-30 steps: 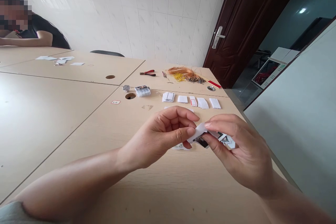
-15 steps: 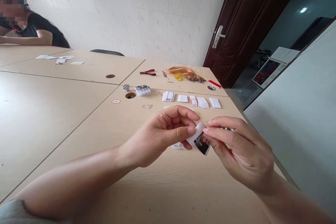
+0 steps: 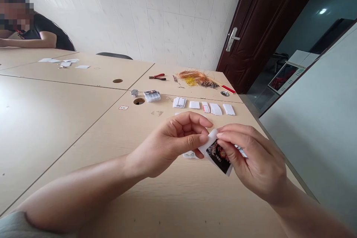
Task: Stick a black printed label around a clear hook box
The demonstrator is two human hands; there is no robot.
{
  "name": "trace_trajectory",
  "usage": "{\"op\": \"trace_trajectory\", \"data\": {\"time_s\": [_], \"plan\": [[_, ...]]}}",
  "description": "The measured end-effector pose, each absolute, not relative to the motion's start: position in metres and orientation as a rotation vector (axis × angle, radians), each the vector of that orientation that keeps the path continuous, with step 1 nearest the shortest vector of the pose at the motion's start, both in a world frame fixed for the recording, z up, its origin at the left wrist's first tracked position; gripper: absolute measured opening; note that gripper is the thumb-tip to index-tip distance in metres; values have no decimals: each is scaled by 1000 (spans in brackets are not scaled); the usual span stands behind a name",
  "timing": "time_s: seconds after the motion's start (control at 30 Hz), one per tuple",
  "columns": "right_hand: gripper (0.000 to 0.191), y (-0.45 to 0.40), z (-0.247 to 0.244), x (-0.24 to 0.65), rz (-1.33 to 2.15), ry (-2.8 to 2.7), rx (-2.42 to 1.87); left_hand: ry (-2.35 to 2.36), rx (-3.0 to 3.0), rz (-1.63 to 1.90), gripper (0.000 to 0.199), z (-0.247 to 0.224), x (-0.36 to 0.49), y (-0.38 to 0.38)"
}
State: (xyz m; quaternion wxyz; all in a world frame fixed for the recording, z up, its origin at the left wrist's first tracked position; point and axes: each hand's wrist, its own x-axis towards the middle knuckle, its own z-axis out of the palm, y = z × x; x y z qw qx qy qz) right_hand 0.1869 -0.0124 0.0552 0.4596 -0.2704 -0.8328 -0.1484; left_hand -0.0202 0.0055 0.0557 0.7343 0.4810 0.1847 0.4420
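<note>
Above the table's front part, both my hands pinch one small white slip with a black printed label (image 3: 220, 157) on it, patterned in red and orange. My left hand (image 3: 167, 147) grips its white left end under the thumb, the fingers curled behind. With thumb and fingertips, my right hand (image 3: 256, 161) holds the upper edge near the print. The label tilts down to the right; whether it is paper or a plastic packet I cannot tell. A clear and white packet (image 3: 189, 154) lies partly hidden beneath my left hand. Another printed piece (image 3: 241, 151) peeks out behind my right fingers.
Beyond my hands runs a row of small stacks of white cards (image 3: 215, 109). Clear packets (image 3: 152, 96) lie beside a cable hole (image 3: 138, 101). Farther back are red-and-black pliers (image 3: 158, 77) and a bundle of copper-coloured strands (image 3: 192, 75). A person (image 3: 46, 31) sits at the far left.
More of the black print shows now, and the label's lower end has swung down and to the right. My right hand has shifted slightly; my left hand stays nearly still.
</note>
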Motion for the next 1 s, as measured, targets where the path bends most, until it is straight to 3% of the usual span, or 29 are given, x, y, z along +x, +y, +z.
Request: {"op": "trace_trajectory", "data": {"time_s": [1.0], "plan": [[17, -10, 51, 187, -392, -2077, -646, 510, 927, 933, 19, 64, -17, 2]]}}
